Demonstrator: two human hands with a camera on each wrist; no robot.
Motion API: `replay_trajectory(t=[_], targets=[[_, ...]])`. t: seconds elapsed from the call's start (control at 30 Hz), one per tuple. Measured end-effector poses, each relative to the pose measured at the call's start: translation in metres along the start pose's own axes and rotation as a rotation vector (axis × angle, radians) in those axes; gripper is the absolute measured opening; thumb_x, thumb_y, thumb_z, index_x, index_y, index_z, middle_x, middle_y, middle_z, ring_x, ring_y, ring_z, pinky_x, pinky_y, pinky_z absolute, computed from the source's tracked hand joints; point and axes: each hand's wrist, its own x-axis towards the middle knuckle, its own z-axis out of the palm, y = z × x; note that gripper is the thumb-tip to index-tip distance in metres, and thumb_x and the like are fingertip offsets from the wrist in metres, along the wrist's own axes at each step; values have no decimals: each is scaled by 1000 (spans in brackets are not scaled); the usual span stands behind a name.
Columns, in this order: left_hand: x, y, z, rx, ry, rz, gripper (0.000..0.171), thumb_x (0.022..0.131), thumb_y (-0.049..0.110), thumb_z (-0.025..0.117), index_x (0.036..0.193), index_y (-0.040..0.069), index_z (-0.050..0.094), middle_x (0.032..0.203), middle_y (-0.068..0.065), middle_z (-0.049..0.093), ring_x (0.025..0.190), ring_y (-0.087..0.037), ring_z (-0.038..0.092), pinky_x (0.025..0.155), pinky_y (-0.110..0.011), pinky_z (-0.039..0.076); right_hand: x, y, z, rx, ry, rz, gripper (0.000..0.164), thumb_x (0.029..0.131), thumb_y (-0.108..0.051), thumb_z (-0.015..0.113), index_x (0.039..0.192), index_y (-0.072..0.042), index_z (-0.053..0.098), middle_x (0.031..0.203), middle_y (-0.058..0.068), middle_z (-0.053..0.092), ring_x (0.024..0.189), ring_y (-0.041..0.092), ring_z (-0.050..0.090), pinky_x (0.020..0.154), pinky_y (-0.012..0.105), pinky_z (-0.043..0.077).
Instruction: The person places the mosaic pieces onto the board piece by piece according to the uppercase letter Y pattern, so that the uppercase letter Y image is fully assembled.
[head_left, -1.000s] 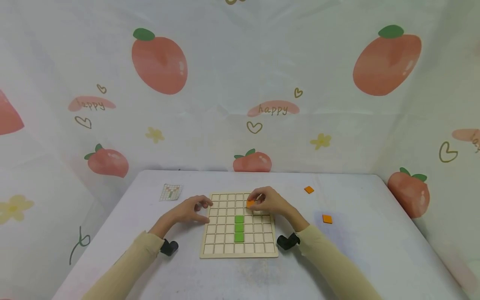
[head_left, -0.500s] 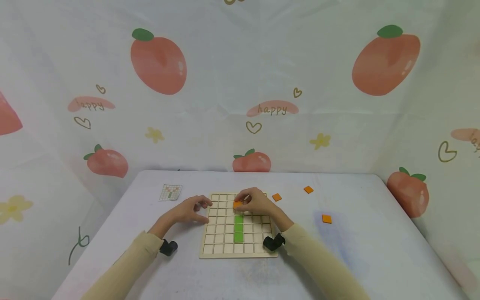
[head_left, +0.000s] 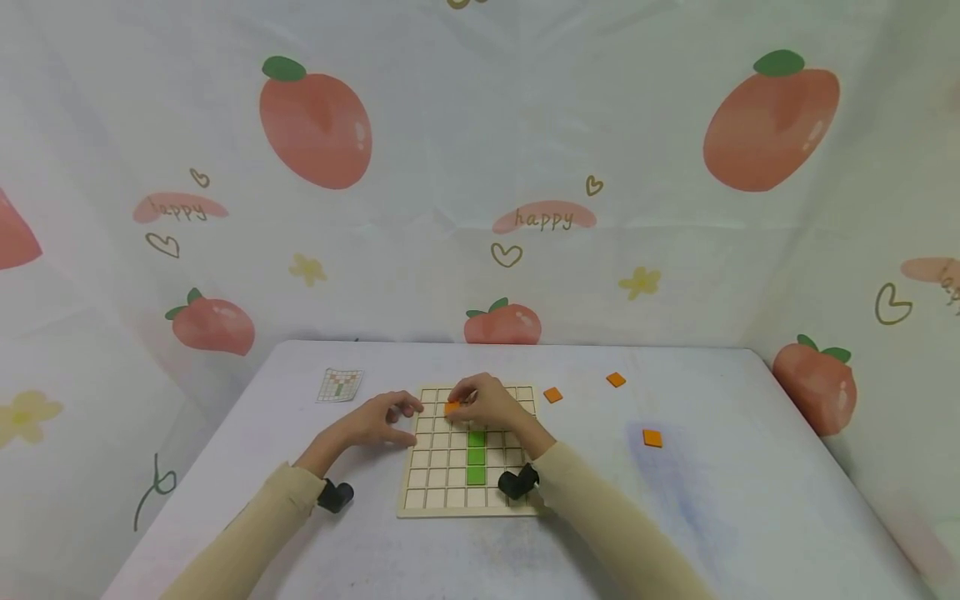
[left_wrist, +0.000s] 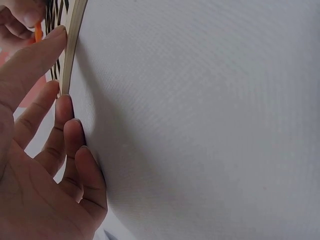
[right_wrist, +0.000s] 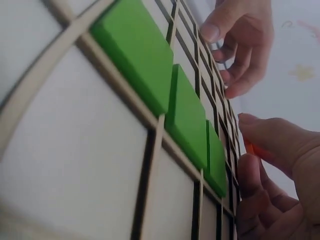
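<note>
Between the thumb and fingers of my right hand [head_left: 487,404] is a square orange tile [head_left: 452,409], pinched over the upper left part of a wooden grid board [head_left: 471,513]. The orange tile [right_wrist: 250,147] shows only as a sliver in the right wrist view. My left hand [head_left: 378,419] touches the board's left edge, thumb and fingers spread apart along it; the left wrist view has its fingertips against the wooden rim [left_wrist: 75,30]. Several green tiles [head_left: 476,456] sit in a column of cells in the middle of the board, under my right forearm's left side.
Loose orange tiles lie right of the board: one tile [head_left: 552,395] near its corner, a second tile [head_left: 616,380] farther back, a third tile [head_left: 652,438] farther right. A small gridded pattern card [head_left: 340,386] lies at the back left of the white table [head_left: 337,558].
My right hand has moved left across the board with the orange tile, uncovering another orange tile by the board's right corner. The left hand stays at the left edge.
</note>
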Motion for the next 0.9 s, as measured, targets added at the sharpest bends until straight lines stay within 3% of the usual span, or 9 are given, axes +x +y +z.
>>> replay_trajectory(t=[0.27, 0.5, 0.9], targets=[[0, 0, 0, 11, -6, -4, 48, 82, 18, 87, 122, 4, 64, 107, -5, 58, 94, -25, 51, 86, -43, 44, 7, -4, 8, -21, 35, 93, 18, 84, -14, 85, 98, -7, 76, 94, -4, 70, 84, 12, 60, 78, 31, 50], [0, 1, 1, 7, -2, -24, 49, 81, 18, 87, 122, 6, 64, 108, -3, 58, 96, -24, 51, 87, -44, 43, 10, -8, 12, -70, 52, 108, 18, 84, -14, 85, 98, -6, 77, 94, -2, 71, 82, 11, 61, 77, 30, 51], [0, 3, -1, 8, -7, -3, 49, 81, 17, 87, 122, 3, 63, 107, -4, 59, 95, -25, 52, 87, -43, 44, 13, -13, 16, -80, 60, 122, 17, 82, -11, 86, 95, -5, 77, 92, 0, 70, 84, 14, 60, 79, 33, 50]])
